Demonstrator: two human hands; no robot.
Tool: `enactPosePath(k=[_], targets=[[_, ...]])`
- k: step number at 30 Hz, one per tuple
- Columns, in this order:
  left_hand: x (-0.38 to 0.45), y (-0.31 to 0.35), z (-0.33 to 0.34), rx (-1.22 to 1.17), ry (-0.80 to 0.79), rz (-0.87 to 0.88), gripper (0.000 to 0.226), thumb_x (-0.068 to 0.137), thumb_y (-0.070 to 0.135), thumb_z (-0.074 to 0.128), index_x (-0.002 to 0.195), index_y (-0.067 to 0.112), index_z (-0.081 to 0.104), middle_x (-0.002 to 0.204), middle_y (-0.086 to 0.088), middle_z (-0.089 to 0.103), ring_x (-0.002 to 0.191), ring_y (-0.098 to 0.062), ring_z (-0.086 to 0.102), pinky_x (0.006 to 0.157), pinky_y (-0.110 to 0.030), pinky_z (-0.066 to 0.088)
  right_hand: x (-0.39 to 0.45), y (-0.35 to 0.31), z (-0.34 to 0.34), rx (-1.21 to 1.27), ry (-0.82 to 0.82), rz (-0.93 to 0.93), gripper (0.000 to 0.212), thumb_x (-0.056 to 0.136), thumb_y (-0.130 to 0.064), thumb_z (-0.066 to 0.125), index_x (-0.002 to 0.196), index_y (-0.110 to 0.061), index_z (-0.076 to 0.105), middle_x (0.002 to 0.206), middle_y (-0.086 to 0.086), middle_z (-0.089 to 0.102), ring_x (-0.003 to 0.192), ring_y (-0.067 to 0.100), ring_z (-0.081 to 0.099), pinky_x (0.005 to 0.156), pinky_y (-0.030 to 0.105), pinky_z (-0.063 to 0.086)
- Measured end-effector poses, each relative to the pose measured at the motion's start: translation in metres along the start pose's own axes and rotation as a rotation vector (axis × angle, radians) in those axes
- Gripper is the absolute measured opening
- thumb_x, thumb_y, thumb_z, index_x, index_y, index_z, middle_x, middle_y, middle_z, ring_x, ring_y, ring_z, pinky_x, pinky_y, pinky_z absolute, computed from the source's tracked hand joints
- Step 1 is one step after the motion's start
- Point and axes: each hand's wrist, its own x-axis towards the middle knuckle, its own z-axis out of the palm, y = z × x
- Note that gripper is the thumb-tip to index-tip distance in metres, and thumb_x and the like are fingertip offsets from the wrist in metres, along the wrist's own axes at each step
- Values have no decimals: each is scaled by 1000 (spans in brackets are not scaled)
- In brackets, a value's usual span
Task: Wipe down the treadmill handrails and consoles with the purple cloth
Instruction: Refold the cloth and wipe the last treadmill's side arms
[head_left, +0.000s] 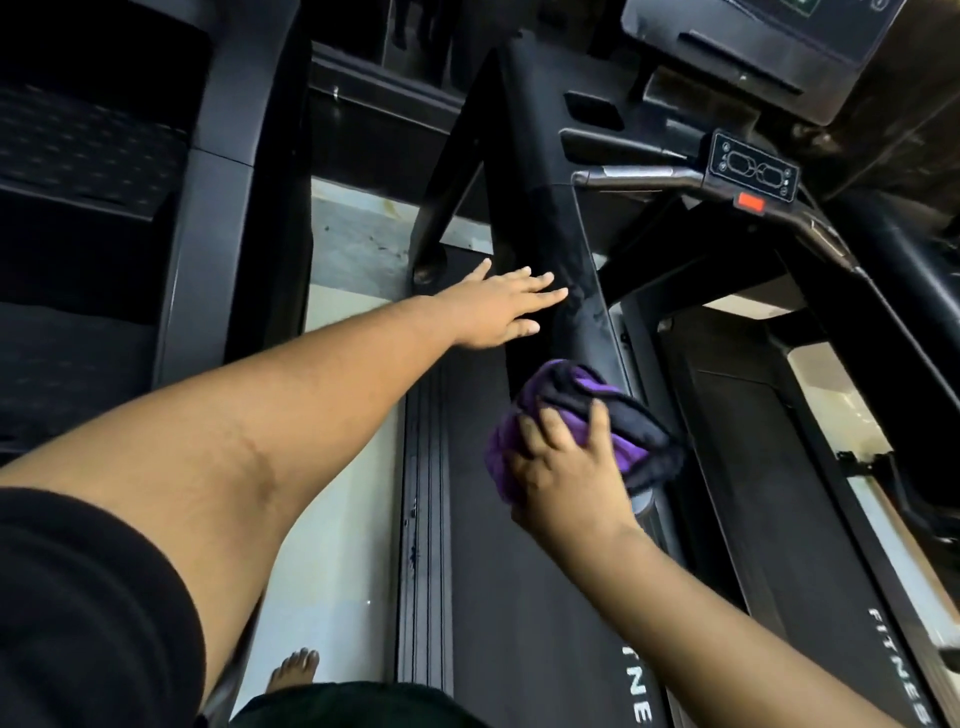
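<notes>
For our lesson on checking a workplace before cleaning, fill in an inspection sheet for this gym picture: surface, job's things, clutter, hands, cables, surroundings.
Surface: black padded treadmill handrail, smeared streaks near its lower end.
Job's things: bunched purple and black cloth pressed on the handrail; small grey control panel with red button, untouched.
Clutter: nothing seen.
Hands: left hand open, flat beside the rail; right hand gripping the cloth.
Cables: nothing seen.
Surroundings: dark treadmill belt, pale floor, bare foot, second treadmill at left.

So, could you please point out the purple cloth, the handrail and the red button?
purple cloth (524, 410): head view, purple fold above the fingers.
handrail (566, 291): head view, black padded upper face.
red button (749, 201): head view, its centre.
</notes>
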Motion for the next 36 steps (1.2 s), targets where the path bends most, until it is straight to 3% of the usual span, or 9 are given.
enactPosePath(k=[3,6,11,15,19,22,26,30,36], targets=[[1,-1,-3,-10,-6,-5,61,110,41,38,163,42,7,173,8,5,160,-19,3,123,-63,-1,-17,15,-3,151,105,201,62,83,-64,60,142,-46,53,170,-2,19,156,30,4,99,89,0],[0,-2,-10,8,-26,-11,59,111,40,36,162,42,8,173,9,7,160,-20,3,122,-65,-2,27,34,-17,334,-5,307,73,88,-68,54,154,-54,25,170,-8,-15,153,35,-24,98,91,13],[-1,9,-20,32,-43,-33,55,111,40,34,162,40,15,173,7,10,160,-19,3,122,-67,-2,1,35,-18,326,-23,311,75,90,-63,52,157,-51,20,171,-4,-12,155,38,-10,98,66,40],[0,5,-13,26,-29,-22,55,111,39,34,162,42,13,173,6,7,160,-19,3,122,-67,-4,-49,6,4,262,71,344,75,74,-61,68,146,-47,48,169,4,20,153,41,13,94,80,32],[4,-1,-19,75,-1,-9,53,111,40,32,162,43,16,173,6,1,159,-18,3,121,-66,-5,23,24,-8,217,-2,322,73,89,-70,49,155,-50,26,171,0,-11,152,42,-21,98,90,6],[9,-1,-32,140,16,-34,52,112,39,31,162,40,18,174,4,1,160,-20,6,120,-68,-1,59,19,-20,74,-79,291,67,98,-63,41,159,-43,22,171,6,-16,150,47,-22,96,90,6],[8,-3,-29,153,-34,-29,53,112,39,28,163,40,11,173,5,5,160,-18,4,121,-67,-4,5,-10,-8,-67,-134,126,70,104,-53,37,164,-27,13,170,12,-17,154,41,-12,102,83,4],[9,-1,-21,110,-5,-59,54,112,37,29,163,40,9,173,6,8,159,-17,6,121,-67,-2,-7,0,-6,33,-83,102,68,99,-57,46,160,-34,28,171,3,-11,155,34,-18,94,91,-9],[11,4,-39,264,-37,-84,51,113,35,28,162,39,17,171,6,19,159,-16,9,120,-72,4,59,32,-25,142,-97,175,67,95,-63,47,157,-43,31,171,-2,-13,154,35,-24,98,88,9]])
